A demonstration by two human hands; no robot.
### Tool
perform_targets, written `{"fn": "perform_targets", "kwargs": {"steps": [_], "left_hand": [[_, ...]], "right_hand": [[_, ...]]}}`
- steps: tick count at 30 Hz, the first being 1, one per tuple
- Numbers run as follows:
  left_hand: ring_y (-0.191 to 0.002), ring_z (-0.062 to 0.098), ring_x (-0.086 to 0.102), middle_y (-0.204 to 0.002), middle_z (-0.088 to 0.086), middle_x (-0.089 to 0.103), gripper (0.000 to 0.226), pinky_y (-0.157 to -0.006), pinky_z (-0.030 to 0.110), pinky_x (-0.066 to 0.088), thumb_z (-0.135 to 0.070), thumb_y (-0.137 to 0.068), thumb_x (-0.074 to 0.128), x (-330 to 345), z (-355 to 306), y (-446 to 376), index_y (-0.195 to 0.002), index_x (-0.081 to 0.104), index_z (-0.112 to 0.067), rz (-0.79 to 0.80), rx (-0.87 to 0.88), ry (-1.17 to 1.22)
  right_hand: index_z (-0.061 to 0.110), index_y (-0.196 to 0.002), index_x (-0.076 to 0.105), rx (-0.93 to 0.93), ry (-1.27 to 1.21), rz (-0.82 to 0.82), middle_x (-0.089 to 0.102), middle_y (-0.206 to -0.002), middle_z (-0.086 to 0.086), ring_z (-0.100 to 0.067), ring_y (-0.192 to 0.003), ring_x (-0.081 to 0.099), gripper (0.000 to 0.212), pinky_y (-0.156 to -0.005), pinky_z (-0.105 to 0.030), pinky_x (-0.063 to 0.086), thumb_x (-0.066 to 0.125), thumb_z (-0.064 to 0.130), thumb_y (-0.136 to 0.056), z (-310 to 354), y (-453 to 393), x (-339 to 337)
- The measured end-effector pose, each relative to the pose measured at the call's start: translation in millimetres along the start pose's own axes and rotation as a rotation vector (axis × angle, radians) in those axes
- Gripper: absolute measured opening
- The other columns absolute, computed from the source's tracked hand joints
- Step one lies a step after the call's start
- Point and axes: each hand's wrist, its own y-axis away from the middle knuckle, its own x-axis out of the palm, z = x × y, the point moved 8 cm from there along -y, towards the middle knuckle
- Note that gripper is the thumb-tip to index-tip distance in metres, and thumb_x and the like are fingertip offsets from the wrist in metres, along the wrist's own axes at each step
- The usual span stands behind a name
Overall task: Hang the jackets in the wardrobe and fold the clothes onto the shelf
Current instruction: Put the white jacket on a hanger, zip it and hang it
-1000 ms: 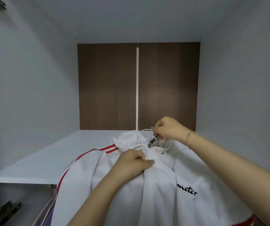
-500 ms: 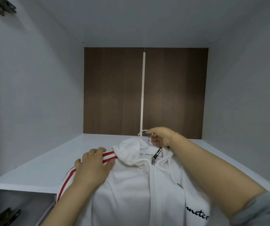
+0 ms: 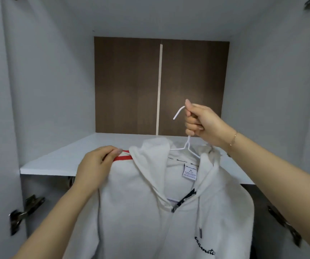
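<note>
A white hooded jacket [image 3: 141, 212] with red shoulder stripes and black lettering hangs on a white wire hanger [image 3: 186, 148] in front of the wardrobe's white shelf [image 3: 60, 161]. My right hand [image 3: 200, 121] grips the hanger's hook and holds it above the collar. My left hand [image 3: 96, 168] holds the jacket's left shoulder at the red stripe. The zip is closed up to the chest and the size label shows inside the neck.
The wardrobe has grey side walls and a brown back panel [image 3: 128, 85]. Metal door hinges [image 3: 22, 212] sit on the left wall and another hinge [image 3: 285, 225] on the right. Below the shelf the compartment is dark.
My right hand has lifted the hanger hook upward, raising the jacket off the shelf. My left hand stayed on the striped shoulder and rose with it.
</note>
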Motion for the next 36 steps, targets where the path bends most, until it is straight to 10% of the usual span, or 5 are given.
{"fn": "perform_targets", "kwargs": {"steps": [10,18,22,30,36], "left_hand": [[-0.086,-0.006,0.059,-0.09,-0.024,0.066,0.028,-0.073,0.007,0.041,-0.02,-0.098,0.056,-76.7,-9.9,119.1,-0.082,0.062,-0.043,-0.175,0.071,0.114],[-0.104,0.009,0.059,-0.112,-0.015,0.065,0.058,-0.095,0.037,0.047,-0.073,-0.083,0.022,-13.0,5.1,206.3,-0.119,0.056,-0.044,0.576,-0.162,-0.052],[-0.091,0.005,0.057,-0.101,-0.016,0.053,0.041,-0.082,0.032,0.047,-0.077,-0.083,0.04,27.1,16.9,241.9,-0.113,0.052,-0.051,0.769,-0.08,-0.186],[-0.063,0.007,0.051,-0.075,-0.017,0.047,0.031,-0.063,0.032,0.04,-0.07,-0.083,0.052,40.3,38.2,262.0,-0.065,0.052,-0.045,0.53,-0.108,0.063],[-0.065,0.009,0.054,-0.074,-0.016,0.049,0.037,-0.063,0.03,0.039,-0.077,-0.07,0.042,49.1,50.8,263.9,-0.064,0.056,-0.044,0.483,-0.187,0.093]], "right_hand": [[0.012,-0.067,0.039,-0.164,0.017,-0.049,0.018,-0.048,0.006,-0.01,-0.041,0.014,0.042,-0.042,-0.018,0.027,0.04,0.031,-0.104,-6.8,122.5,73.9],[0.011,-0.069,0.043,0.043,-0.123,-0.037,0.022,-0.046,0.006,-0.009,-0.039,0.017,0.039,-0.042,-0.021,0.02,0.039,0.026,-0.104,-75.7,179.9,102.8],[0.01,-0.07,0.048,0.118,-0.032,0.067,0.026,-0.047,0.005,-0.011,-0.04,0.02,0.038,-0.045,-0.024,0.029,0.043,0.03,-0.102,-101.5,197.1,121.8],[0.023,-0.093,0.071,0.183,0.627,-0.166,0.069,-0.089,0.0,-0.013,-0.086,0.065,0.043,-0.085,-0.027,0.051,0.038,0.049,-0.1,-112.5,240.9,54.7],[0.016,-0.059,0.045,0.665,0.733,-0.329,0.046,-0.058,0.007,-0.007,-0.055,0.045,0.054,-0.059,-0.025,0.038,0.06,0.063,-0.082,-209.8,328.8,2.3]]}}
